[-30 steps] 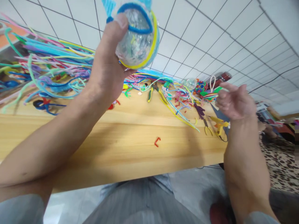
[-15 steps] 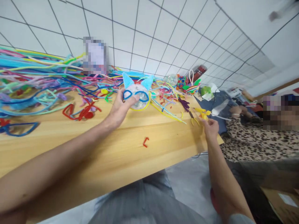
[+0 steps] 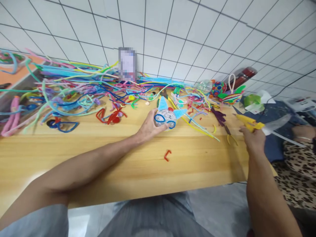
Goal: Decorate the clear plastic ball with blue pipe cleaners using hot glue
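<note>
My left hand (image 3: 149,126) grips a clear ball (image 3: 166,116) wrapped in blue pipe cleaner loops with two light-blue ears, resting it on the wooden table (image 3: 138,161). My right hand (image 3: 253,138) is at the table's right end, closed round a yellow glue gun (image 3: 249,122) with a clear glue stick at its back. A small red pipe cleaner piece (image 3: 167,155) lies on the bare wood between my hands.
A big tangle of coloured pipe cleaners (image 3: 74,89) covers the back of the table. Pliers (image 3: 223,123), a colourful ball figure (image 3: 218,89) and a dark red bottle (image 3: 243,75) lie at the back right. Another person in leopard print (image 3: 300,154) sits at the right.
My left hand has lowered the ball from up near my face down onto the table. My right hand has reached right and taken hold of the glue gun.
</note>
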`<state>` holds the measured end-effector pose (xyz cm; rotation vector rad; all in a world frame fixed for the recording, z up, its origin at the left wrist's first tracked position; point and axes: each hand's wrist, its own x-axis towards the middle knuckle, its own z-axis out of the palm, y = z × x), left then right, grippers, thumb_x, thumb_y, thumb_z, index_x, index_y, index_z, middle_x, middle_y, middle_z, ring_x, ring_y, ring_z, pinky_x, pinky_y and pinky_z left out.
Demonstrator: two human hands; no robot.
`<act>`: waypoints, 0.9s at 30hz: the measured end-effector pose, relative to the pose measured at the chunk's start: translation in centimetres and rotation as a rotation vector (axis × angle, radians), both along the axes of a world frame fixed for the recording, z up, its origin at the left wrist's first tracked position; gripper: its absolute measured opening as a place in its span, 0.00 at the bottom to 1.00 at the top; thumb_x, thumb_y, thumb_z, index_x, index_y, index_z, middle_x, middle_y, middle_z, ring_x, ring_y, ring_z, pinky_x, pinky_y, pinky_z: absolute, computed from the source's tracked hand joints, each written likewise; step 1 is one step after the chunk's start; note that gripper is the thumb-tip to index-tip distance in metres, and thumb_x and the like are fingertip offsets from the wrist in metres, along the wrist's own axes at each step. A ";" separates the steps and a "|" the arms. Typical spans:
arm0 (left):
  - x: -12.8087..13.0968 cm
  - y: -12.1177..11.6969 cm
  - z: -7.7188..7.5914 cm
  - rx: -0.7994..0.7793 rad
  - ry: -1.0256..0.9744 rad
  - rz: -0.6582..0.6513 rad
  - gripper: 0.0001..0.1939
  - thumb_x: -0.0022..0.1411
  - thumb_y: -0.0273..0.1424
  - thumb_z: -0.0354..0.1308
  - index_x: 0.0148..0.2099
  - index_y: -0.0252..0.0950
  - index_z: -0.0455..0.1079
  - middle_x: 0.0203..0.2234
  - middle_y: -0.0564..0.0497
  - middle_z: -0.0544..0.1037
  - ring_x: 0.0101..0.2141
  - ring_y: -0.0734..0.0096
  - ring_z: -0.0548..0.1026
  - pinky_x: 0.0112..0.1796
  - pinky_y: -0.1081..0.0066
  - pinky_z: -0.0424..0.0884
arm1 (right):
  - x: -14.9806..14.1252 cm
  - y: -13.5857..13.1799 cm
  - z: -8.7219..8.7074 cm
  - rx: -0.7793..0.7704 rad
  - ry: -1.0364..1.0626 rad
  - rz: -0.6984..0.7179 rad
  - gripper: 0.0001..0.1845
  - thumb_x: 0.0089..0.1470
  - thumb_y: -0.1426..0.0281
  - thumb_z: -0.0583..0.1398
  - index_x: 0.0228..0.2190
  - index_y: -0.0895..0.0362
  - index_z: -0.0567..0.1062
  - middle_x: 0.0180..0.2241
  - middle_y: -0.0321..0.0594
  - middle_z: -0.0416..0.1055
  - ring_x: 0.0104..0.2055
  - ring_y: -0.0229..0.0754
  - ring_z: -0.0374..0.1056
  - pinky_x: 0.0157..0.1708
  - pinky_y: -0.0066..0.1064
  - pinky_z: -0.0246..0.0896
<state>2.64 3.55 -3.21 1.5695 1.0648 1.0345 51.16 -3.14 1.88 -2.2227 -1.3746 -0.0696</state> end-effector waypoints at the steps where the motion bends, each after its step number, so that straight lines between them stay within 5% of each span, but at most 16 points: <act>1: 0.0 0.0 0.0 0.008 0.021 0.012 0.46 0.55 0.50 0.76 0.68 0.38 0.62 0.65 0.35 0.75 0.66 0.41 0.75 0.69 0.43 0.71 | -1.1 0.0 0.4 0.044 0.048 -0.011 0.33 0.66 0.44 0.51 0.56 0.51 0.78 0.46 0.67 0.82 0.43 0.71 0.80 0.39 0.63 0.72; 4: 0.0 0.1 -0.2 0.039 0.073 0.033 0.46 0.55 0.51 0.76 0.68 0.37 0.62 0.64 0.35 0.75 0.66 0.41 0.75 0.69 0.45 0.71 | -6.2 -0.1 1.9 0.135 0.238 0.090 0.24 0.65 0.43 0.59 0.53 0.41 0.80 0.57 0.50 0.83 0.47 0.69 0.82 0.45 0.63 0.76; 6: -0.1 0.1 -0.3 0.055 0.079 0.040 0.45 0.56 0.50 0.75 0.68 0.38 0.62 0.64 0.36 0.75 0.66 0.42 0.75 0.69 0.47 0.72 | -10.5 -0.1 3.0 0.224 0.481 0.266 0.16 0.59 0.47 0.70 0.46 0.38 0.83 0.55 0.41 0.85 0.52 0.71 0.80 0.51 0.65 0.75; 9: -0.2 0.1 -0.6 0.084 0.080 0.062 0.45 0.57 0.50 0.75 0.69 0.40 0.62 0.65 0.37 0.74 0.65 0.44 0.75 0.69 0.48 0.72 | -16.6 -0.3 3.7 0.168 0.649 0.457 0.19 0.53 0.51 0.76 0.43 0.44 0.85 0.49 0.40 0.87 0.56 0.64 0.80 0.57 0.58 0.76; 12: -0.4 0.5 -1.0 0.106 0.091 0.109 0.45 0.58 0.49 0.75 0.69 0.39 0.61 0.64 0.37 0.75 0.65 0.44 0.75 0.68 0.46 0.72 | -20.2 -0.5 3.2 0.025 0.636 0.541 0.20 0.54 0.51 0.74 0.42 0.49 0.86 0.44 0.42 0.87 0.48 0.57 0.82 0.48 0.48 0.79; 16: -0.5 1.0 -1.6 0.130 0.099 0.127 0.46 0.59 0.50 0.75 0.70 0.37 0.60 0.64 0.34 0.74 0.65 0.43 0.76 0.67 0.44 0.73 | -21.9 -0.4 2.1 -0.017 0.428 0.672 0.12 0.60 0.57 0.70 0.43 0.49 0.85 0.37 0.38 0.85 0.38 0.51 0.80 0.40 0.42 0.76; 21: -0.7 1.2 -1.9 0.195 0.119 0.112 0.47 0.60 0.53 0.74 0.71 0.36 0.59 0.65 0.33 0.74 0.66 0.42 0.75 0.69 0.43 0.71 | -21.0 0.3 -0.3 0.084 0.326 0.816 0.09 0.63 0.61 0.69 0.45 0.44 0.84 0.45 0.39 0.87 0.46 0.56 0.84 0.50 0.48 0.79; 27: -0.8 1.1 -2.3 0.227 0.134 0.108 0.48 0.61 0.54 0.74 0.72 0.37 0.59 0.66 0.33 0.72 0.67 0.42 0.74 0.70 0.43 0.71 | -20.0 0.7 -2.2 0.127 0.279 0.905 0.10 0.63 0.60 0.70 0.47 0.43 0.84 0.47 0.41 0.88 0.47 0.58 0.85 0.49 0.50 0.81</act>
